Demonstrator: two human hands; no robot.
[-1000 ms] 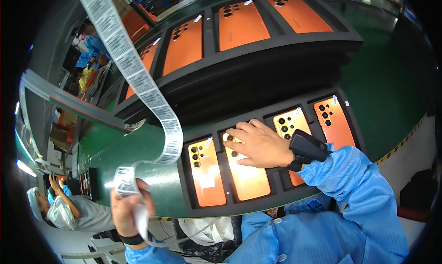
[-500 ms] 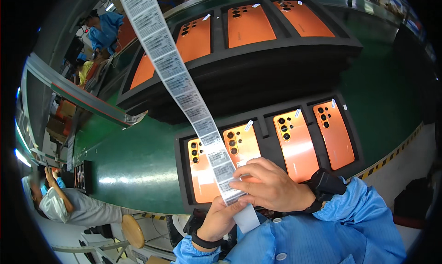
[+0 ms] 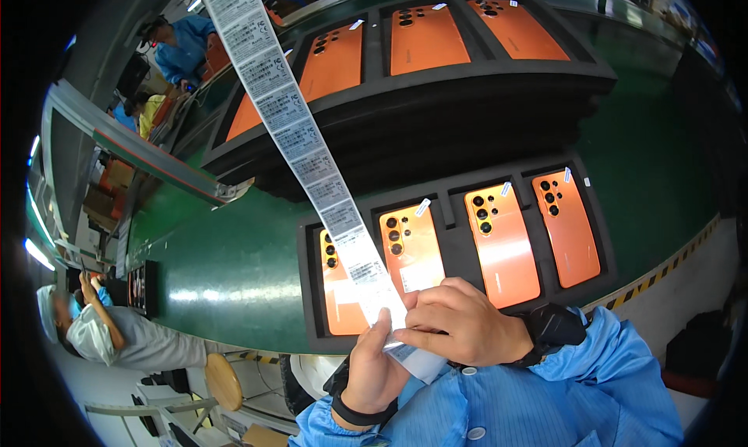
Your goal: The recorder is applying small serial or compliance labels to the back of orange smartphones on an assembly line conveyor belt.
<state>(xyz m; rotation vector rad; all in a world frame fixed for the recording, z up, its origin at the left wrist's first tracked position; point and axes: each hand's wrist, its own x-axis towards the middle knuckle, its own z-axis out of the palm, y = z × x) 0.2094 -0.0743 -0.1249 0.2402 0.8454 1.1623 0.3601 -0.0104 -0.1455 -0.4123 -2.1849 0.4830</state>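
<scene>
A long white strip of printed labels (image 3: 305, 152) runs from the top of the view down to my hands. My left hand (image 3: 372, 369) pinches its lower end, thumb on top. My right hand (image 3: 467, 326) is closed at the same end, its fingertips against the strip; whether they grip a single label is hidden. Just beyond my hands lies a black foam tray (image 3: 312, 291) with orange phones, backs up: one phone (image 3: 336, 291) partly behind the strip, a second phone (image 3: 413, 252), a third phone (image 3: 506, 252) and a fourth phone (image 3: 567, 236) toward the right.
A stack of black foam trays (image 3: 436, 127) stands farther back on the green table (image 3: 226, 268), the top one holding more orange phones (image 3: 428, 42). A metal frame bar (image 3: 148, 155) crosses at left. Beyond the table are a seated person (image 3: 125, 334), a wooden stool (image 3: 224, 381) and other workers.
The strip's lower end has shifted slightly, and blank backing now shows where labels were nearer my hands. My left thumb has risen upright along the strip; my right hand has moved slightly down.
</scene>
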